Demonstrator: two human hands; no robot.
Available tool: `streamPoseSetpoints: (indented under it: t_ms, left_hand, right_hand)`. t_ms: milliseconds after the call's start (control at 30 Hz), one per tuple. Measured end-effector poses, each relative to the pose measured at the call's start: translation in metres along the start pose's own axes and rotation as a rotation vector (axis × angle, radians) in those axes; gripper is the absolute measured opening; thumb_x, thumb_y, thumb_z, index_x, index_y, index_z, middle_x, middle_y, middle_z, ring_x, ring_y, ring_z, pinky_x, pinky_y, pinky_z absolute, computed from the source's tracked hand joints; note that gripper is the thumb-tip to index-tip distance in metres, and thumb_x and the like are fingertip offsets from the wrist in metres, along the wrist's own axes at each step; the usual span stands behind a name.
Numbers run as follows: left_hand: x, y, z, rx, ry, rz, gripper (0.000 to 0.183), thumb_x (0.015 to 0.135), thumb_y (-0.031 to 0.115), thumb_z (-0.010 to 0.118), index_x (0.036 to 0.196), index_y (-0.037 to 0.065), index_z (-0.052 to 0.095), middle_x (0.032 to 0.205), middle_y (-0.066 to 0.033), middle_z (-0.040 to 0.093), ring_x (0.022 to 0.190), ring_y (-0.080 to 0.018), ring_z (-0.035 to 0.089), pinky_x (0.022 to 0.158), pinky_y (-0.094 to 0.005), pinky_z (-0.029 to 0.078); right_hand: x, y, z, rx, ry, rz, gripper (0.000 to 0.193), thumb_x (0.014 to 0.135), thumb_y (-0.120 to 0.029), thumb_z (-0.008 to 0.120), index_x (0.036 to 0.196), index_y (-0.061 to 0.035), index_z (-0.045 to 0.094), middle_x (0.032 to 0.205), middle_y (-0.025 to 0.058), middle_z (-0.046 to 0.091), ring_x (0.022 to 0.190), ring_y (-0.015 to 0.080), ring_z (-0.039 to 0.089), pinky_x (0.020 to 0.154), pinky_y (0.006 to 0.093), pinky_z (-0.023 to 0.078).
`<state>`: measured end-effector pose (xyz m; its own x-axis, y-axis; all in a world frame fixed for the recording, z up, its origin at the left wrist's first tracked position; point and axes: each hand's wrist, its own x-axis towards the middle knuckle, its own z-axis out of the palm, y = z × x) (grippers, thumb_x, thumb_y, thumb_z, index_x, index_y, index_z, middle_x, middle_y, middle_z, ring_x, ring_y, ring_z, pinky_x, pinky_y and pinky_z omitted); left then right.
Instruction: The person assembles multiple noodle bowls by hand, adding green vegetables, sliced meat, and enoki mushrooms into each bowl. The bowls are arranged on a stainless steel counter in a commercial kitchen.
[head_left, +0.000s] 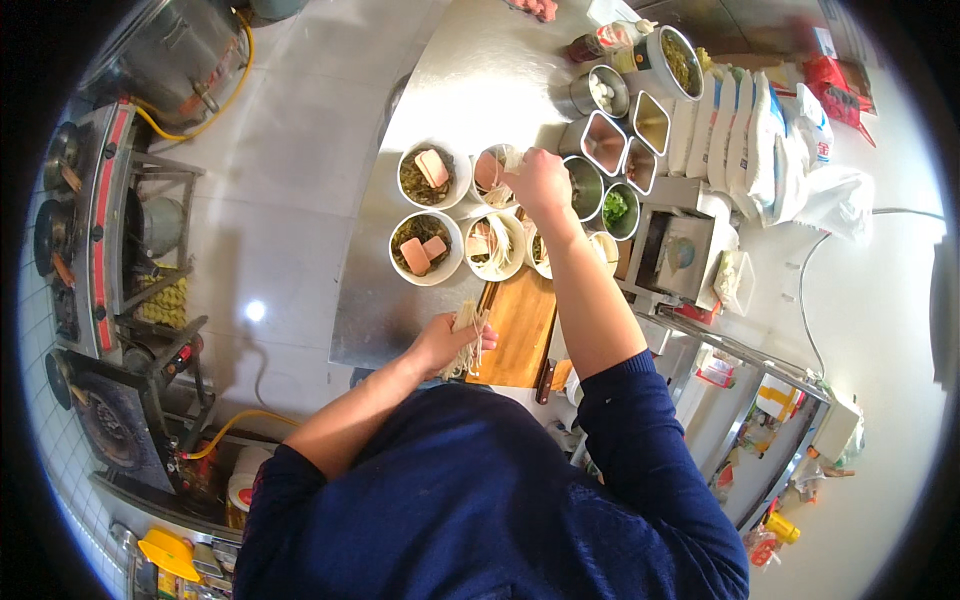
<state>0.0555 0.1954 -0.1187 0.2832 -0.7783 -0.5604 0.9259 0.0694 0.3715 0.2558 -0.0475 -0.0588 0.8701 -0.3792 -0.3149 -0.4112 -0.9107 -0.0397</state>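
Observation:
My left hand (445,342) is closed round a bunch of enoki mushrooms (466,340), held just off the left edge of a wooden cutting board (518,325). Out in front, my right hand (541,184) pinches a few pale enoki strands over a white bowl (480,204). That bowl has pink slices of luncheon meat in it. Beside it stands a white bowl (466,178) of dark greens and meat slices, with a similar bowl (458,262) nearer me. Enoki strands lie over the meat in another bowl (521,262). My right forearm partly covers further bowls.
Right of the bowls stand a metal container of chopped green onion (615,208), several other metal containers, and a tub of greens (680,62). A knife (545,381) lies by the board. White bags (735,130) line the wall. Stove burners (85,230) stand far left.

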Motion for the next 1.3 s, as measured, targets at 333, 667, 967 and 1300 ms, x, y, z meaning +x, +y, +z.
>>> streamPoseSetpoints:
  t_ms: [333,667,967,1300]
  left_hand:
    - [0.004,-0.007,-0.005,0.040,0.017,-0.011,0.031,0.112,0.022,0.062,0.125,-0.006,0.067,0.118,-0.0172,0.076,0.106,-0.0235,0.078,0.087,-0.0359,0.064]
    - [0.016,-0.025,0.000,0.042,0.044,0.006,0.031,0.111,0.017,0.060,0.132,-0.005,0.063,0.115,-0.0142,0.074,0.104,-0.0228,0.077,0.090,-0.0353,0.063]
    - [0.026,-0.040,0.025,-0.295,-0.027,0.103,0.042,0.111,0.027,0.050,0.140,-0.001,0.059,0.126,-0.0145,0.071,0.119,-0.0253,0.071,0.104,-0.0393,0.056]
    - [0.049,-0.067,0.100,-0.277,-0.095,0.284,0.051,0.111,0.029,0.035,0.145,-0.001,0.058,0.145,-0.0114,0.065,0.130,-0.0227,0.063,0.116,-0.0399,0.046]
  right_hand:
    - [0.005,-0.009,0.020,-0.136,-0.050,-0.113,0.023,0.089,-0.017,0.074,0.105,-0.0005,0.077,0.104,0.0247,0.078,0.101,0.0446,0.076,0.091,0.0505,0.062]
    - [0.008,0.027,-0.003,0.115,-0.066,-0.220,0.028,0.096,-0.011,0.061,0.115,-0.0050,0.081,0.108,0.0255,0.077,0.105,0.0432,0.074,0.095,0.0474,0.060]
    - [-0.083,0.067,-0.041,0.458,0.313,-0.413,0.014,0.097,-0.001,0.065,0.104,-0.0011,0.077,0.093,0.0145,0.074,0.076,0.0250,0.071,0.072,0.0340,0.055]
    - [-0.295,0.127,0.043,0.678,0.121,-0.176,0.031,0.089,-0.025,0.084,0.097,0.0036,0.075,0.098,0.0183,0.076,0.084,0.0346,0.075,0.078,0.0425,0.059]
